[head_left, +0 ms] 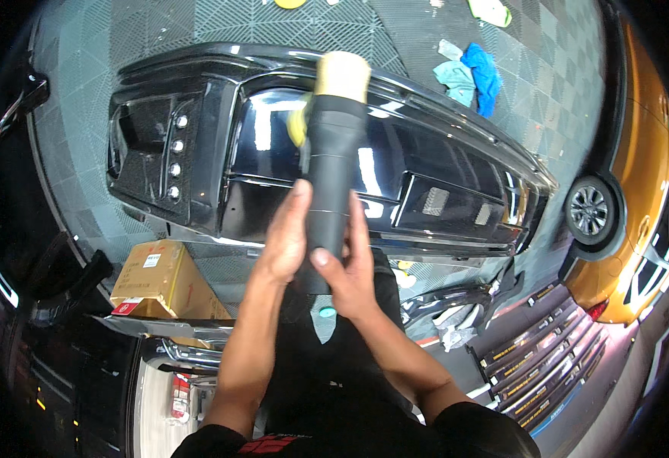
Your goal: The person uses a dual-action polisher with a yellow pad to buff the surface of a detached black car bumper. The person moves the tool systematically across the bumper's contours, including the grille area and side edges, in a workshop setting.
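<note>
Between my two hands, upright in the head view, is a black cylindrical tool (333,164) with a wide pale yellow end pointing away from me. The kind of tool cannot be made out for sure. My left hand (287,238) presses along its left side, fingers mostly hidden behind it. Lower down, my right hand (350,275) wraps the right side, its thumb lying over the near end. Beyond and below the tool lies a large glossy black car body part (441,164), with several round lights in a row at its left. A yellow patch (297,126) shows beside the tool, partly hidden.
A cardboard box (159,278) stands at the left near a black car (3,198). Blue and teal cloths (483,76) lie on the tiled floor at far right. An orange car (640,175) is at the right, with a rack of long boxes (548,362) nearer me.
</note>
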A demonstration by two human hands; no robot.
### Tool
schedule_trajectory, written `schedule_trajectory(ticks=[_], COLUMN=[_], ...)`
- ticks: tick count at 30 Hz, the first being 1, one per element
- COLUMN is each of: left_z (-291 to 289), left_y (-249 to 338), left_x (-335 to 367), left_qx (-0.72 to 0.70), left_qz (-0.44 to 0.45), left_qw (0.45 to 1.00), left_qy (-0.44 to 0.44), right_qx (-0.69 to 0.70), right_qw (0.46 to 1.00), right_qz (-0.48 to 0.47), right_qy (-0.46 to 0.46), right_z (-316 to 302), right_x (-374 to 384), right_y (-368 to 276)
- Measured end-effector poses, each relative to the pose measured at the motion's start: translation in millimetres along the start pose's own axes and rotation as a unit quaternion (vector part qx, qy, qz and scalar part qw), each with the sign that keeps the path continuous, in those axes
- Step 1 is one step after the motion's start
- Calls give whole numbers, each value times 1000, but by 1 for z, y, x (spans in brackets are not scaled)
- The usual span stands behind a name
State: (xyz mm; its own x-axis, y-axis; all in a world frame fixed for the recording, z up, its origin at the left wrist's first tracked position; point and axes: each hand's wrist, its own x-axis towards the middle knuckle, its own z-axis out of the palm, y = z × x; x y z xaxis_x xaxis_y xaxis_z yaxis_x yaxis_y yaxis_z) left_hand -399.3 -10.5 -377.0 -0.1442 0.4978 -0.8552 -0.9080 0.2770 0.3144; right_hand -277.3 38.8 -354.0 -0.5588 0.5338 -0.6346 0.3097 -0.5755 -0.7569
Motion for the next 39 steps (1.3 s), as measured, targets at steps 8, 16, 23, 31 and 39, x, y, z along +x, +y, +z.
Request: schedule_trajectory(ticks=[8, 16, 23, 31, 39], left_z=[41, 42, -1, -5, 50], left_y=[-43, -38, -13, -10, -42], left_x=[25, 22, 0, -1, 14], left_qx=[53, 68, -17, -30, -10], left_qz=[82, 64, 12, 35, 11], left_qw=[991, 993, 1000, 999, 999], left_qy=[-94, -71, 9, 18, -42], right_qx=[37, 40, 59, 82, 98], right_qw=[996, 995, 998, 996, 995], right_qz=[-41, -23, -16, -19, -10], right_qy=[76, 89, -7, -36, 29], right_z=[-45, -43, -9, -3, -63], right_x=[-12, -12, 1, 8, -10], right_y=[-10, -12, 13, 11, -6])
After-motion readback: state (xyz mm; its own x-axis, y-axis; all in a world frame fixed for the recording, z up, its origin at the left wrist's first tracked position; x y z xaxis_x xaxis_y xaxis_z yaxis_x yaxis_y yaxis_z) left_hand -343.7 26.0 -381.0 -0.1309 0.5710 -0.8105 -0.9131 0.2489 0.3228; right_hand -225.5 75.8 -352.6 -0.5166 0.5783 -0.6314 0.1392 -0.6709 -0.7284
